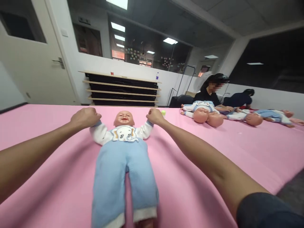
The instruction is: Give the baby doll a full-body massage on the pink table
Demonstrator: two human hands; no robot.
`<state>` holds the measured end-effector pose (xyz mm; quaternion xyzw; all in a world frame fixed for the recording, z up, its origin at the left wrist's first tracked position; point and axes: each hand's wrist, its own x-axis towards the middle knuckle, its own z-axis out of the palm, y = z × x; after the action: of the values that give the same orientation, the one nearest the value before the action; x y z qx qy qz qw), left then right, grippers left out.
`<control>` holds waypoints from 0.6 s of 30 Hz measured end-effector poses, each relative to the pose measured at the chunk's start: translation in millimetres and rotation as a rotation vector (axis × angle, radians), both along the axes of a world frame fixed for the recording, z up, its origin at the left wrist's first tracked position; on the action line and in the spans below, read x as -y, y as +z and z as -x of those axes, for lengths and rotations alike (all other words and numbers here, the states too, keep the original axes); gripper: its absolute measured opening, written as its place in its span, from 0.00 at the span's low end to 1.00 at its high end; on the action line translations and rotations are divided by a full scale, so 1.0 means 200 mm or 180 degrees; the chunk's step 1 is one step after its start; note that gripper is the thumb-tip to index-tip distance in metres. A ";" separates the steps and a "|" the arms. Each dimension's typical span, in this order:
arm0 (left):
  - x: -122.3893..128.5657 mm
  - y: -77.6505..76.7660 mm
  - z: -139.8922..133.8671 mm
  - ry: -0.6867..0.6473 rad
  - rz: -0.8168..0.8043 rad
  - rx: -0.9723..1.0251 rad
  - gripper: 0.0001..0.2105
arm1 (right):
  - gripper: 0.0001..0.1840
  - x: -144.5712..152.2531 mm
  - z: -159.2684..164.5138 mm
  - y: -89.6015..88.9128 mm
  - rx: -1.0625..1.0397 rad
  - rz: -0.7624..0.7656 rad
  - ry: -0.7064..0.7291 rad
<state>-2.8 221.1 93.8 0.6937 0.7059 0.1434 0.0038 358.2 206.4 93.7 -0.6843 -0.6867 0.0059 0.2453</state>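
A baby doll (124, 139) lies on its back, head away from me, dressed in light blue trousers (123, 167) and a white top with an elephant face. My left hand (85, 118) is closed around the doll's hand or cuff at the left, and that arm is raised out to the side. On the other side my right hand (155, 116) grips the doll's other hand or cuff in the same way. The doll's own hands are hidden inside my fingers. Its feet are mostly cut off by the lower edge of the view.
A pink-covered table (57, 152) bears everything. Behind my right hand stands a small yellow-green object (163, 112). Several more dolls (204, 114) lie at the right, where a person (210, 90) in black works. Stacked shelves (122, 87) are beyond the far edge.
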 end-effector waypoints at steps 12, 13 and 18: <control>0.97 -0.24 0.00 -0.0215 0.0029 -0.0089 0.17 | 0.12 0.88 -0.08 -0.32 -0.0378 -0.0438 0.0232; 1.02 -0.28 -0.01 -0.0261 0.0054 -0.0078 0.17 | 0.12 0.92 -0.08 -0.36 -0.0413 -0.0346 0.0260; 1.12 -0.39 -0.05 -0.0437 0.0185 -0.0062 0.14 | 0.10 0.98 -0.08 -0.48 -0.0333 0.0063 0.0289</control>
<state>6.9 -2.0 15.7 0.7414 0.6605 0.1154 0.0269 375.1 10.6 -2.8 -0.6536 -0.7032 0.0596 0.2736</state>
